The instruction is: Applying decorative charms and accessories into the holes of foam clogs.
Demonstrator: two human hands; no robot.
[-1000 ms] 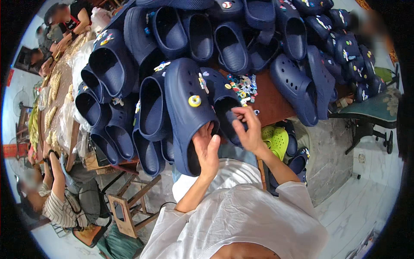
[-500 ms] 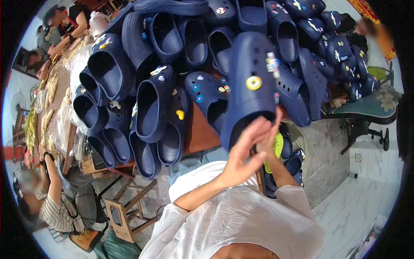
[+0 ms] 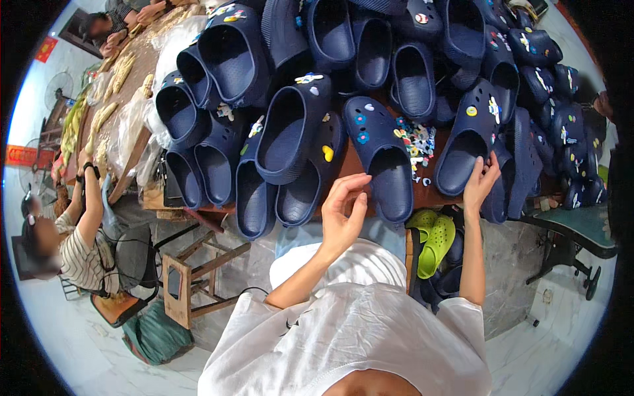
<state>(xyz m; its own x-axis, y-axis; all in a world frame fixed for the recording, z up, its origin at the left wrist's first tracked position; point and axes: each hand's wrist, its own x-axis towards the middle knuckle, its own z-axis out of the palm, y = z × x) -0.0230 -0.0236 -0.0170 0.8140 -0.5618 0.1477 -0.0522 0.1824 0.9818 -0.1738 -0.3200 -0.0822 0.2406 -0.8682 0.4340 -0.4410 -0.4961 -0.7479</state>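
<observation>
There on the surface [image 3: 423,190], charms [image 3: 419,146] between one clog [image 3: 384,160] at left and another clog [image 3: 465,146] at right, more clogs [image 3: 414,80] behind them

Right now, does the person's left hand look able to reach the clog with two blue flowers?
Probably yes: the left hand is close to this navy clog, beside its left edge, and nothing visible stands between them.

Head-worn fisheye, aimed down and forward, pretty close in: wearer's white shirt [image 3: 343,323] fills bottom centre, table [image 3: 428,197] up top.
</observation>
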